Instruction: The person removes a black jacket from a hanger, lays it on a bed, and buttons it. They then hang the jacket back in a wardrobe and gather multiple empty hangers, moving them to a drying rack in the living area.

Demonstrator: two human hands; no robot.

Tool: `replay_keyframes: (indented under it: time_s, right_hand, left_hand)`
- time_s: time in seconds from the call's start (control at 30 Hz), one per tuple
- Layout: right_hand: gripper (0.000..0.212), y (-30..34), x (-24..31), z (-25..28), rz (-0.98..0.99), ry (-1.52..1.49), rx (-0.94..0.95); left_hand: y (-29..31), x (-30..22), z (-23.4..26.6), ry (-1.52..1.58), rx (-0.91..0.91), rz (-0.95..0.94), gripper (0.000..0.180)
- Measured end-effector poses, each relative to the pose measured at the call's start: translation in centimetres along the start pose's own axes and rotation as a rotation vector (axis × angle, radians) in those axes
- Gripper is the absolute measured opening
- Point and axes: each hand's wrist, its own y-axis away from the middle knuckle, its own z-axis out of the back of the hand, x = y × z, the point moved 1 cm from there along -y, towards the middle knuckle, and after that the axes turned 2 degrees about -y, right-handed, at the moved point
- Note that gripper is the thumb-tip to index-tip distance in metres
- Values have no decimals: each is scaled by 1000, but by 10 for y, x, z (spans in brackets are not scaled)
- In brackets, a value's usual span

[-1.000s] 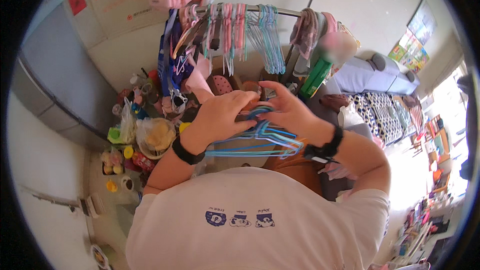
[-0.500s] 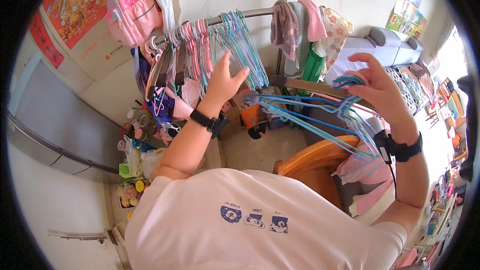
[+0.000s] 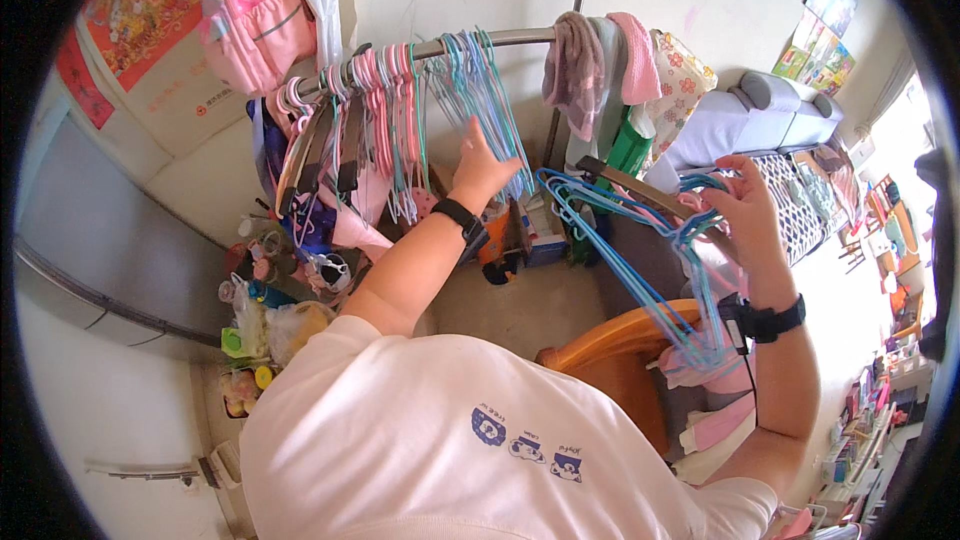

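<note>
My right hand (image 3: pixel 748 208) is closed around the hooks of a bunch of blue hangers (image 3: pixel 625 275), whose long bars spread leftward and down below it. A dark wooden bar with a blunt end (image 3: pixel 640 185) shows behind the bunch. My left hand (image 3: pixel 485 172) is raised at the lower part of a row of blue and green hangers (image 3: pixel 478 90) on the metal rail (image 3: pixel 525 36). Its thumb and forefinger stand apart with nothing seen between them; the other fingers are partly hidden. Pink and white hangers (image 3: pixel 385 90) hang farther left on the same rail.
A wooden chair (image 3: pixel 610 370) stands close in front, with pink cloth (image 3: pixel 720 425) beside it. Towels (image 3: pixel 575 70) drape over the rail's right part. A pink backpack (image 3: pixel 255 15) hangs at the upper left. Farther right is a grey sofa (image 3: pixel 760 120).
My left hand has shifted right and slightly down along the hanging hangers. My right hand, still gripping the bunch, has come a little left and lower, and the hangers have swung downward.
</note>
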Motion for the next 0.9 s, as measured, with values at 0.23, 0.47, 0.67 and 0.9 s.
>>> replay_keyframes:
  time_s: [0.23, 0.47, 0.67, 0.9]
  right_hand:
    - [42, -32, -28, -31, -8, 170, -33]
    - [44, -89, -39, -70, 55, 236, -70]
    - [43, -154, -41, -119, 137, 439, -190]
    - [43, -206, -14, -167, 161, 519, -264]
  left_hand:
    - [13, 48, 33, -142, 65, -54, 87]
    - [37, 40, 71, -70, 156, -99, 83]
    - [52, 44, 61, -51, 140, -323, 86]
    - [57, 67, 60, 69, 58, -529, 79]
